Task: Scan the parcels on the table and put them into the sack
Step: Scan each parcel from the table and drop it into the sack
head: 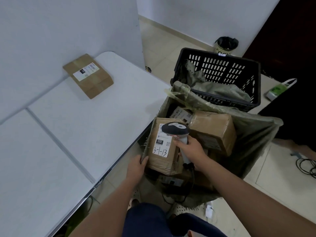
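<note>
Labelled parcel [162, 147] in the sack [253, 134], between both hands: sack rim is pinched by left hand [136, 166]; scanner [177, 132] is gripped by right hand [191, 149].

four parcels [89, 75], one scanner [176, 130], one sack [253, 134]

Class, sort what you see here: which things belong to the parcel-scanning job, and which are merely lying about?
Part of the job:
scanner gripped in the right hand
labelled parcel
sack, left hand at its edge
last parcel on the table

Lying about:
black crate
bin
green-and-white bag
floor cables
</note>
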